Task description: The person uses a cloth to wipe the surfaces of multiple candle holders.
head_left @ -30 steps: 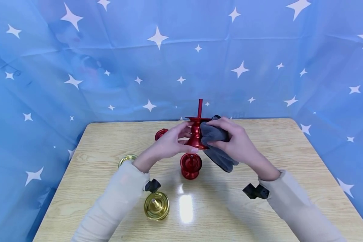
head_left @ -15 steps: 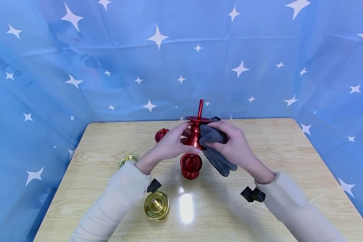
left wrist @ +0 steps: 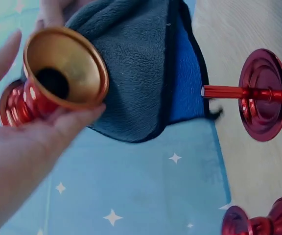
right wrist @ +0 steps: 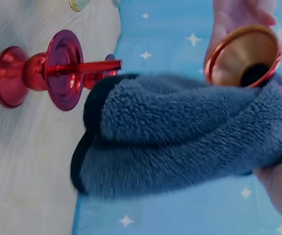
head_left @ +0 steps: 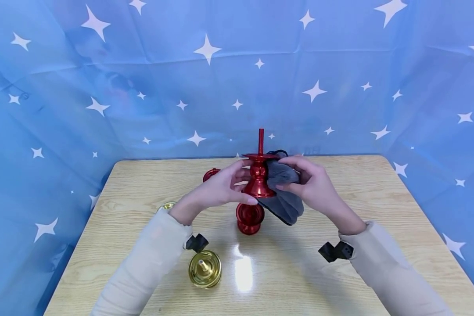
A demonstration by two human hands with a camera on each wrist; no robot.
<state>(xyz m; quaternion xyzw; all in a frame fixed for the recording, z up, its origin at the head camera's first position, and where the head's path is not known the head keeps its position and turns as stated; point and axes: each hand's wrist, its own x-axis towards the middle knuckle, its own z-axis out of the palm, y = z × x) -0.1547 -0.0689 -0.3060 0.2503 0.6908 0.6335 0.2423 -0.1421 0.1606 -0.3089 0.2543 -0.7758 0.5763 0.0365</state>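
A shiny red candle holder (head_left: 259, 177) with a thin rod on top is held upright above the table in my left hand (head_left: 217, 186). My fingers reach behind its stem, and the thumb lies near the foot. Its hollow, gold-coloured underside (left wrist: 75, 61) faces the left wrist camera. My right hand (head_left: 310, 180) grips a folded dark grey plush cloth (head_left: 282, 193) against the holder's right side. A blue reverse face of the cloth (left wrist: 186, 73) shows in the left wrist view. Just below stands a second red candle holder (head_left: 249, 218), its top partly covered.
Another red holder (head_left: 210, 174) stands further back, mostly behind my left hand. A gold candle holder (head_left: 204, 270) is near the front of the wooden table (head_left: 363, 263), and a second gold one (head_left: 167, 205) is partly hidden by my left sleeve. A starry blue backdrop (head_left: 237, 79) surrounds the table.
The held candle holder tipped slightly and is upright again, turned a little in my left hand. My right hand and the cloth shifted left and down, then back up to the right.
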